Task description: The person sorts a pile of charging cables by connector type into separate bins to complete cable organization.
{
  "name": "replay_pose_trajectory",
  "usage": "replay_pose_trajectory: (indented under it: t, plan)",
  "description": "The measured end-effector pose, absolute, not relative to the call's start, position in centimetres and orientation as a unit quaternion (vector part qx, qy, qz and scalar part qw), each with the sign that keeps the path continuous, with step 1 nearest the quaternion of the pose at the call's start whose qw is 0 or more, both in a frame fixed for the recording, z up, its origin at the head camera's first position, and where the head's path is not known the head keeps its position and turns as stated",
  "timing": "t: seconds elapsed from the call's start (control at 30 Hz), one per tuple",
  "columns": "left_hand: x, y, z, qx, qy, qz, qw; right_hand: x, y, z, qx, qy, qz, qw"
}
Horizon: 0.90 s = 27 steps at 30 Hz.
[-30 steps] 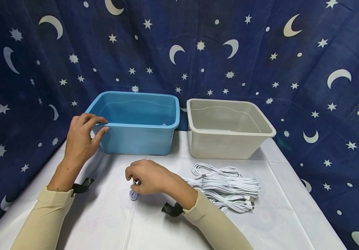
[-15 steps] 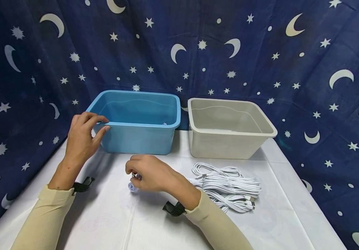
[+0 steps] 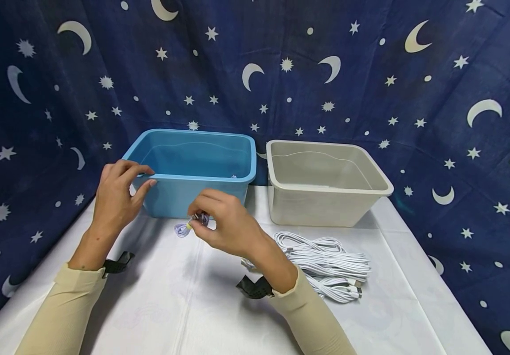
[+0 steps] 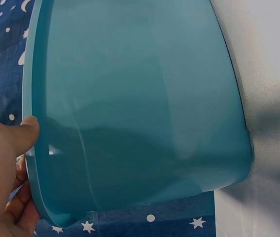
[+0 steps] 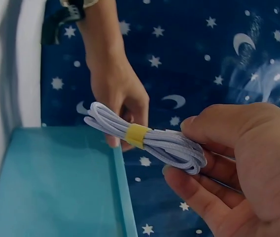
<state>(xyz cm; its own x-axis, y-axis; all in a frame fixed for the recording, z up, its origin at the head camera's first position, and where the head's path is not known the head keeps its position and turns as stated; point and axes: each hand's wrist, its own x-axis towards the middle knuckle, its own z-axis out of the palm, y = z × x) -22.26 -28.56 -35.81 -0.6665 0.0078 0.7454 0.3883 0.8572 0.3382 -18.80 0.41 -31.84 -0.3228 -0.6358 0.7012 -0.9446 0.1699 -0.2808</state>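
Note:
My right hand point(image 3: 230, 222) pinches a small coiled lavender cable point(image 5: 164, 145) between thumb and fingers. A yellow band point(image 5: 137, 135) wraps the coil's middle. In the head view the cable hangs above the table, in front of the blue bin point(image 3: 201, 197). My left hand point(image 3: 117, 197) grips that bin's front rim near its left corner, thumb outside and fingers over the edge. From the left wrist view, the thumb point(image 4: 27, 131) presses against the rim. A bit of something pale point(image 3: 234, 176) shows inside the blue bin; its kind is too small to tell.
A beige bin point(image 3: 312, 207) stands to the right of the blue one. In front of it lies a pile of white cables point(image 3: 326, 266), partly behind my right forearm. A dark blue curtain point(image 3: 281, 49) with moons and stars surrounds the white-covered table point(image 3: 148, 315).
My right hand has lifted the coiled cable off the table and moved it forward and up towards the blue bin. The left hand has stayed on the rim.

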Motion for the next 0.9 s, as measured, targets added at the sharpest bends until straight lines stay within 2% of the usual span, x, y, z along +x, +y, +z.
replay_pose_trajectory:
  t: [0.37, 0.67, 0.9]
  plan:
    - [-22.1, -28.7, -35.7, -0.109, -0.881, -0.246, 0.388, -20.0, 1.0, -30.8, 0.497, -0.711, 0.390, 0.310]
    - [-22.4, -28.6, -36.0, -0.119, -0.880, -0.246, 0.389, -21.3, 0.7, -30.8, 0.424, -0.707, 0.406, 0.396]
    - [-22.4, -28.7, -35.9, -0.117, -0.878, -0.248, 0.391, -22.3, 0.3, -30.9, 0.393, -0.701, 0.407, 0.433]
